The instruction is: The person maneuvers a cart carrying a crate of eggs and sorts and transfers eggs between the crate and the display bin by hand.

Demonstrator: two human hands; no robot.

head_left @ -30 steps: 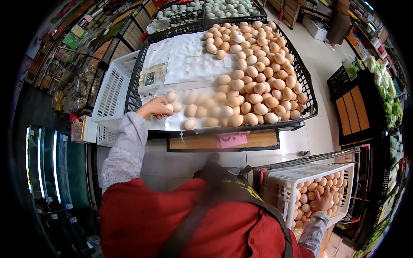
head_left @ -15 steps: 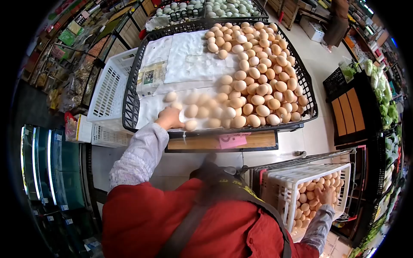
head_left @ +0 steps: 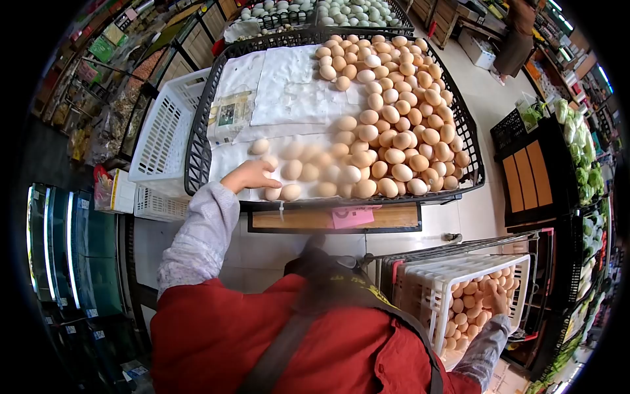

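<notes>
Brown eggs (head_left: 400,118) fill the right side and front row of a black crate (head_left: 472,141) lined with white sheets (head_left: 289,85). My left hand (head_left: 251,176) is over the crate's front left corner, fingers apart and nothing held, beside a few eggs (head_left: 272,194) near the edge. Part of the front row is blurred. At the lower right, my right hand (head_left: 497,297) reaches into a white basket (head_left: 441,315) of brown eggs (head_left: 467,305). Its fingers are bent down among them, and whether it grips one is too small to tell.
Pale greenish eggs (head_left: 361,13) lie in crates behind. An empty white basket (head_left: 164,131) stands to the left of the black crate. A pink sign (head_left: 353,217) hangs at the front. Green vegetables (head_left: 586,144) line the right side. A person (head_left: 515,46) stands at the back right.
An egg that was in my left hand now lies at the front edge of the crate, and the hand has opened and drawn back from it. My right hand has shifted slightly among the basket's eggs.
</notes>
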